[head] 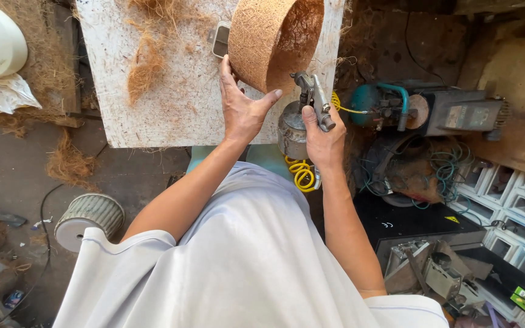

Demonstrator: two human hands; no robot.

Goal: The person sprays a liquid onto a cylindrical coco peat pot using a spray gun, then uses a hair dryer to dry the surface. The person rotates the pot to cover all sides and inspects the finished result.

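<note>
My left hand grips the rim of a brown coir-fibre pot, holding it tilted on its side over a white worktable, with its hollow facing right. My right hand is closed around the handle of a metal spray gun with a round metal cup beneath it. The gun's nozzle sits just below the pot's rim. A yellow coiled hose hangs from the gun.
Loose coir fibre lies on the table. A small metal tin sits beside the pot. A compressor motor stands at right, white crates lower right, a ribbed spool on the floor left.
</note>
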